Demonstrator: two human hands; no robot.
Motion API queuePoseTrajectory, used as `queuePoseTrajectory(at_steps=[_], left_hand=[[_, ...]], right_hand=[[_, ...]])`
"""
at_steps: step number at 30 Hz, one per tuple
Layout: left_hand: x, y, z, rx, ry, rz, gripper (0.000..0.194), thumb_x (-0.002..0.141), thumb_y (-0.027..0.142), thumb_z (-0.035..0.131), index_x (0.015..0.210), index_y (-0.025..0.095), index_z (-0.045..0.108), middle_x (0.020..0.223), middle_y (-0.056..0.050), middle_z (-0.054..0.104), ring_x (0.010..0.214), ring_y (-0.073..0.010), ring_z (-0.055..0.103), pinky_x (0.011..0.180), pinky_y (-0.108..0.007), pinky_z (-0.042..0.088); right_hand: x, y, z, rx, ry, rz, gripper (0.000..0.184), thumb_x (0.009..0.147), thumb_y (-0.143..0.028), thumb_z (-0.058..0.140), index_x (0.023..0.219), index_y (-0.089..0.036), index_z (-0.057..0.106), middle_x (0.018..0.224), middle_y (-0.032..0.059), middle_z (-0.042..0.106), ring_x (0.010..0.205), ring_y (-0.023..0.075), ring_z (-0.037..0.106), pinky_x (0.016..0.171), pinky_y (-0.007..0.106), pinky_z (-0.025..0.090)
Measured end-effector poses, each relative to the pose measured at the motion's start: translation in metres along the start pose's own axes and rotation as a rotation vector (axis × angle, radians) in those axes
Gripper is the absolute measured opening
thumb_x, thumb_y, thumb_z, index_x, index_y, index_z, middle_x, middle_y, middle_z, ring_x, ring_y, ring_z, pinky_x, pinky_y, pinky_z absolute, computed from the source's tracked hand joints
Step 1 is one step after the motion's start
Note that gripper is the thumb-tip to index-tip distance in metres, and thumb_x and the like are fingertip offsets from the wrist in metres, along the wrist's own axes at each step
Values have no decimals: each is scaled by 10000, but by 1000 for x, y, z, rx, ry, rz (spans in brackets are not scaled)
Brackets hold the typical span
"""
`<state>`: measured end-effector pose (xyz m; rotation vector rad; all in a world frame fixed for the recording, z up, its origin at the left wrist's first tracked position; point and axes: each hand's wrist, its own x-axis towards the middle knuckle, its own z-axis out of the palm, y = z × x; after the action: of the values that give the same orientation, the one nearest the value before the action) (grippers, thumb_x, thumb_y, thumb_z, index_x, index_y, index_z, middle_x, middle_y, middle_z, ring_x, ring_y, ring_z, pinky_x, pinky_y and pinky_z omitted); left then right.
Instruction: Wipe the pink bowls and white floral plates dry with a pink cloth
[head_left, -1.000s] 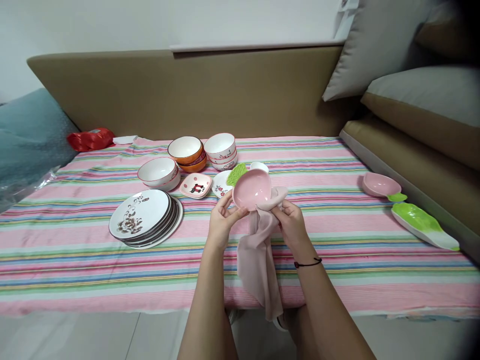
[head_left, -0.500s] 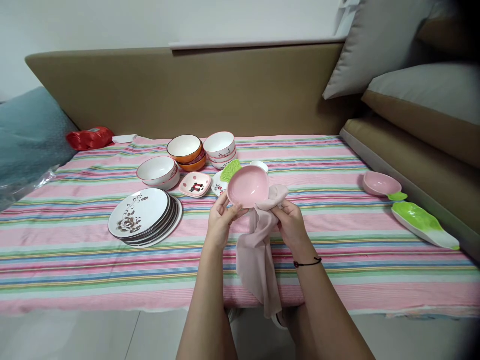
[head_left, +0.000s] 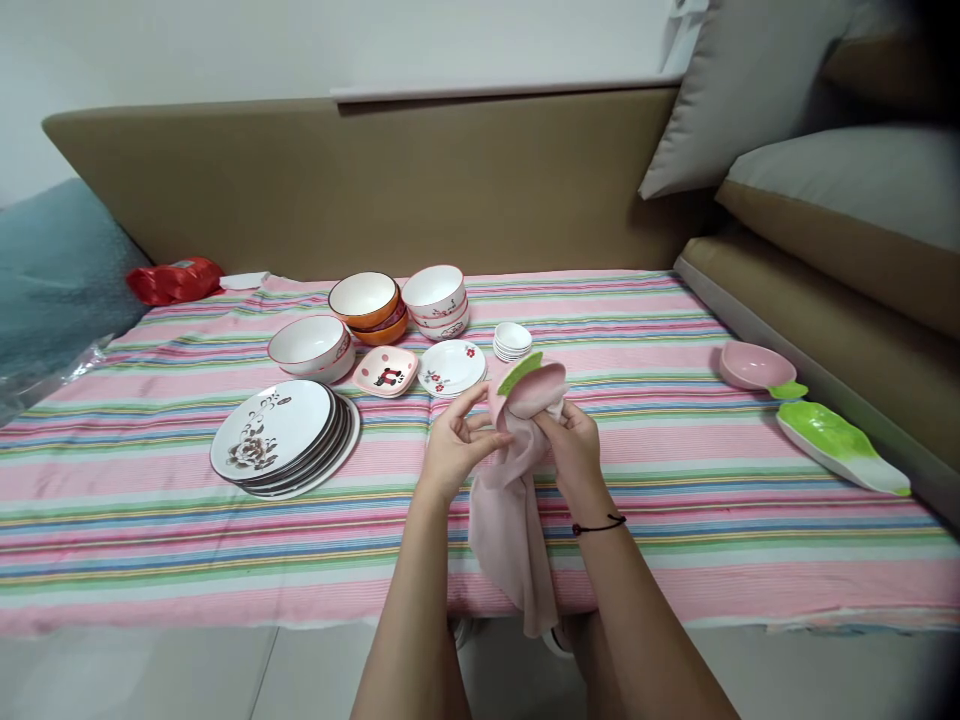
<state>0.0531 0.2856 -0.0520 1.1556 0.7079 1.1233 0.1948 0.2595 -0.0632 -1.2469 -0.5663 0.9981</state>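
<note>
A pink strawberry-shaped dish (head_left: 546, 386) with a green leaf end (head_left: 519, 372) is held above the striped cloth, tilted nearly on edge. My left hand (head_left: 457, 440) has its thumb and fingertips at the dish's left edge. A pale pink wiping cloth (head_left: 514, 530) is bunched against the dish and hangs down in front. Closed around the cloth and the dish's right side is my right hand (head_left: 574, 440), its fingertips partly hidden by fabric. Just behind the dish stand small white bowls (head_left: 512, 340) in a stack and white floral plates (head_left: 452, 366).
On the left are stacked flower plates (head_left: 274, 430), white bowls (head_left: 311, 345), orange bowls (head_left: 365, 300) and square pink dishes (head_left: 385, 370). Another pink dish (head_left: 756, 366) and a green cabbage-shaped dish (head_left: 836, 440) lie right, beside sofa cushions (head_left: 825, 320). The seat's front edge is near my legs.
The pink dish has turned from facing up to standing nearly on edge, its green leaf end shifting right. The cloth now presses into it, and the small white bowls show fully.
</note>
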Motion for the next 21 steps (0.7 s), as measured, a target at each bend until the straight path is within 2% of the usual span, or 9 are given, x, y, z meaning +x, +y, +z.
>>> queuePoseTrajectory(at_steps=[3, 5, 9, 14, 21], left_hand=[[-1, -1, 6, 0, -49, -51, 703, 551, 185, 836, 1205, 215, 578, 1119, -81, 648, 794, -198, 662, 693, -313, 564], [-1, -1, 10, -7, -57, -59, 713, 543, 191, 842, 1205, 219, 581, 1154, -84, 634, 802, -198, 664, 697, -311, 565], [0, -4, 11, -27, 22, -43, 688, 530, 198, 849, 1174, 226, 610, 1264, -82, 568, 797, -179, 663, 689, -291, 565], [3, -3, 8, -70, 120, -10, 654, 558, 199, 835, 1175, 211, 616, 1284, -78, 554, 778, -149, 648, 684, -262, 557], [4, 3, 2, -146, 131, -10, 515, 655, 266, 782, 1139, 193, 620, 1241, -78, 574, 851, -166, 635, 696, -262, 570]], right_hand=[[1, 0, 1, -22, 64, -25, 270, 564, -328, 753, 678, -163, 573, 612, -31, 537, 568, 95, 448, 509, 216, 368], [2, 0, 0, -26, 75, -34, 286, 556, -336, 758, 660, -160, 557, 591, -42, 501, 553, 86, 421, 496, 210, 345], [2, 0, -3, -28, 53, -26, 294, 564, -345, 763, 669, -159, 562, 580, -49, 470, 553, 88, 401, 497, 215, 330], [4, -1, -7, -70, -54, -53, 297, 614, -386, 748, 628, -157, 559, 577, -39, 461, 563, 95, 392, 507, 225, 317], [7, -1, -11, -44, -187, -88, 290, 667, -415, 725, 665, -155, 596, 578, -33, 491, 559, 97, 412, 515, 225, 303]])
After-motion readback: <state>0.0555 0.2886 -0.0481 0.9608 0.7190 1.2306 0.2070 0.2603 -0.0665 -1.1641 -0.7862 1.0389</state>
